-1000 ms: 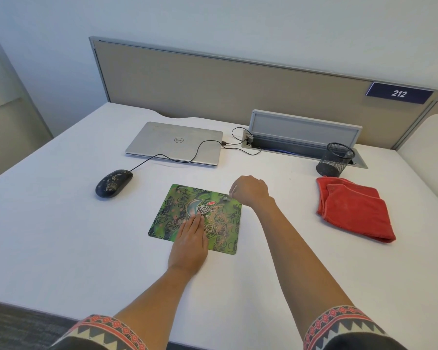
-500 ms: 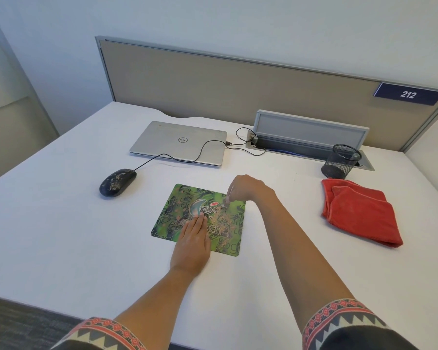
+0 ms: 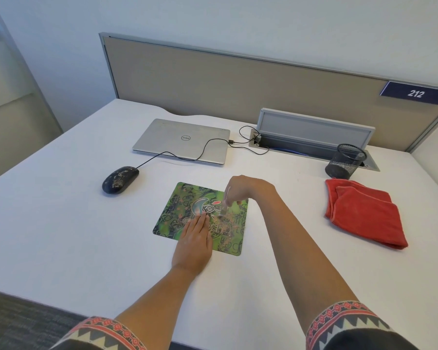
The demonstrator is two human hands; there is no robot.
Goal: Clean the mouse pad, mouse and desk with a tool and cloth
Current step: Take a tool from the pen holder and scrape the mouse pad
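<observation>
A green patterned mouse pad (image 3: 177, 210) lies mid-desk, with reddish-brown crumbs scattered on its right half. My left hand (image 3: 194, 242) presses flat on the pad's near edge, fingers straight. Over the pad's far right part, my right hand (image 3: 240, 189) grips a small brush-like tool (image 3: 223, 209) whose tip touches the pad among the crumbs. A black wired mouse (image 3: 120, 179), speckled with dirt, sits to the left of the pad. A folded red cloth (image 3: 364, 213) lies at the right on the white desk (image 3: 61, 223).
A shut silver laptop (image 3: 182, 140) lies behind the pad, with the mouse cable draped over it toward an open cable tray (image 3: 314, 137). A black mesh pen cup (image 3: 345, 161) stands behind the cloth. A beige partition closes off the desk's back edge.
My right hand has moved toward me and slightly right over the pad, drawing the tool through the crumbs. My left hand stays pressed on the pad.
</observation>
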